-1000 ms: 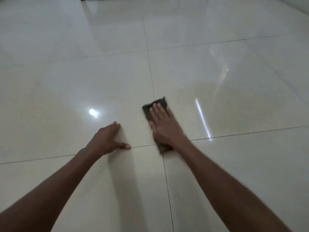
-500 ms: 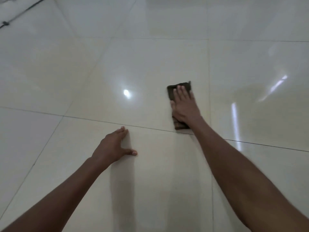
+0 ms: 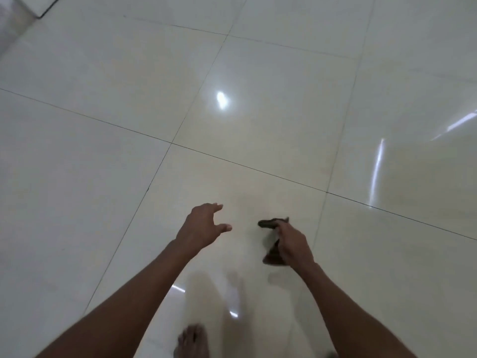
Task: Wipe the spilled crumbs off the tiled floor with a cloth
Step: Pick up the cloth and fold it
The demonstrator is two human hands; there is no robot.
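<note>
My right hand grips a small dark cloth, bunched up and lifted off the glossy cream tiled floor. One end of the cloth sticks out past my fingers, the other hangs below my palm. My left hand hovers above the floor to the left of the cloth, fingers spread and relaxed, holding nothing. No crumbs are visible on the tiles; the floor shows only light reflections.
A bare foot stands on the tile at the bottom centre, between my arms. Dark grout lines cross the floor. A raised edge or step shows at the top left corner.
My right hand stopped pressing the cloth flat on the floor and lifted it, bunched in the fingers. My left hand came off the tile. The view rose, and a foot came into view.
</note>
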